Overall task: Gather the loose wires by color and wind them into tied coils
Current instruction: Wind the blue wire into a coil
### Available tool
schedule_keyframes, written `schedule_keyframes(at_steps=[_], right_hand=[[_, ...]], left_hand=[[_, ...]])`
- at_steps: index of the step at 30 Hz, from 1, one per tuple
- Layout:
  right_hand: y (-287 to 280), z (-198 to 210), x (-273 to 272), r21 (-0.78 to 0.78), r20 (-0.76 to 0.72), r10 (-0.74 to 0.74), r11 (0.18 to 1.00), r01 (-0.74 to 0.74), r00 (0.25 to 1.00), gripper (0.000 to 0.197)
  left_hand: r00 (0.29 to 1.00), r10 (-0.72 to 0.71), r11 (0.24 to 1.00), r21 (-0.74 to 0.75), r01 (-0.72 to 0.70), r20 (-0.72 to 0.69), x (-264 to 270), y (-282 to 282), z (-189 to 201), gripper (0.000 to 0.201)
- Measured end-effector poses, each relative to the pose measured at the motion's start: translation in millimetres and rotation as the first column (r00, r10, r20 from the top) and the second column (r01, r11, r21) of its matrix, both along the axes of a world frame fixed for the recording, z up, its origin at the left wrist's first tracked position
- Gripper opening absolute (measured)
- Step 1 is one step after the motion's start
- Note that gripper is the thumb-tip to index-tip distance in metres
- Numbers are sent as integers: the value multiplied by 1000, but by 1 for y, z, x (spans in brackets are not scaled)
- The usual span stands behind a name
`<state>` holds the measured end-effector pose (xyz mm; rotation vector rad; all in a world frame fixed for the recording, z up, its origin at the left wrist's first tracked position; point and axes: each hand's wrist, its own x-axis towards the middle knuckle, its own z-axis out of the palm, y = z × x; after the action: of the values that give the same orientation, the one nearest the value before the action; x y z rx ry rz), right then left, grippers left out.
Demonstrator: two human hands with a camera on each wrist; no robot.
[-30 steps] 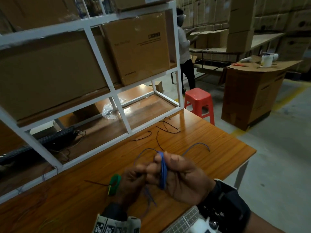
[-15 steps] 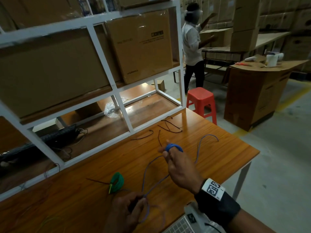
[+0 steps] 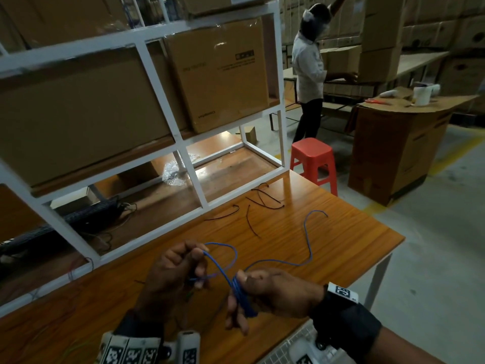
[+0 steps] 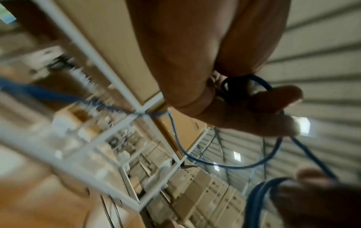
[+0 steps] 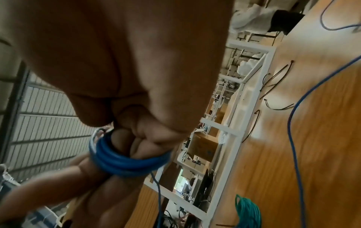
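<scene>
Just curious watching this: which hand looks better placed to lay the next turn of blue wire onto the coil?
Probably the left hand: it pinches the free blue wire, while the right hand holds the coil wound round its fingers.

Head view: dim, underexposed overall. Brightest patch is a glare streak on the lower shelf board (image 3: 210,166) behind the white frame (image 3: 168,101), with a softer sheen on the tabletop (image 3: 341,232). Corners darken; straight frame bars bow toward the edges, wide-angle distortion. Both hands read as dark shapes with little detail.

Left wrist view: brighter, washed-out; heavy motion blur over the left half, the blue wire (image 4: 230,165) smeared there. Small light panels in the ceiling blow out white.

Right wrist view: warm exposure; the near hand (image 5: 117,61) out of focus, wood grain at right streaked by blur.
</scene>
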<state>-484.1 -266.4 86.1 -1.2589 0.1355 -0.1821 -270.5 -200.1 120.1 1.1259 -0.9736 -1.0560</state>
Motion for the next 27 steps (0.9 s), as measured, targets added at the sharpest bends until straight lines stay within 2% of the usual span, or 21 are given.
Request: schedule_keyframes(at_steps=[2, 4, 6, 7, 9, 11, 13, 14, 15, 17, 19, 21, 24, 25, 27], right_hand=[[-4, 2, -3, -90, -6, -35, 995, 34, 999, 37], [-8, 7, -7, -191, -30, -30, 981, 24, 999, 24], [-10, 13, -13, -221, -60, -27, 975, 13, 998, 21], [-10, 14, -15, -231, -84, -25, 973, 5, 996, 21], [-10, 14, -19, -225, -142, 5, 974, -38, 990, 25], [-10, 9, -21, -190, -187, 49, 978, -85, 981, 30], [-5, 6, -20, -125, -166, 114, 983, -136, 979, 34], [-3, 5, -20, -70, -140, 141, 986, -152, 980, 32], [0, 6, -19, 10, -96, 172, 985, -171, 980, 29], [4, 9, -17, 202, 69, 202, 956, -212, 977, 23], [3, 14, -15, 302, 255, 138, 929, -215, 957, 21], [-2, 20, -12, 362, 380, 14, 918, -162, 925, 23], [-16, 37, -10, 468, 508, -187, 879, -87, 841, 26], [-21, 43, -12, 494, 517, -266, 869, -30, 814, 28], [-31, 57, -18, 561, 498, -435, 821, 104, 751, 31]], left_hand=[[995, -51, 999, -19, 49, -89, 6, -10, -2, 13], [990, -112, 994, -18, 111, -80, 15, -17, -11, 15], [975, -198, 980, 1, 199, -99, 24, -17, -16, 17], [965, -241, 969, 25, 244, -101, 28, -18, -16, 24], [959, -282, 951, 127, 281, -10, 26, -20, -6, 29], [936, -270, 954, 191, 229, 227, 18, -25, 6, 14], [857, -231, 973, 133, 191, 461, 11, -33, 14, 17], [832, -201, 979, 85, 183, 517, 6, -37, 16, 16], [837, -170, 984, 42, 174, 520, 2, -40, 16, 15], [892, -142, 988, 5, 154, 428, -5, -46, 12, 19], [943, -165, 986, 33, 162, 289, -6, -52, 2, 30], [949, -213, 976, 99, 194, 234, -5, -51, -10, 44], [898, -300, 946, 219, 237, 322, -11, -43, -28, 38], [885, -299, 942, 259, 214, 357, -13, -40, -36, 37], [897, -235, 951, 279, 132, 375, -18, -30, -53, 49]])
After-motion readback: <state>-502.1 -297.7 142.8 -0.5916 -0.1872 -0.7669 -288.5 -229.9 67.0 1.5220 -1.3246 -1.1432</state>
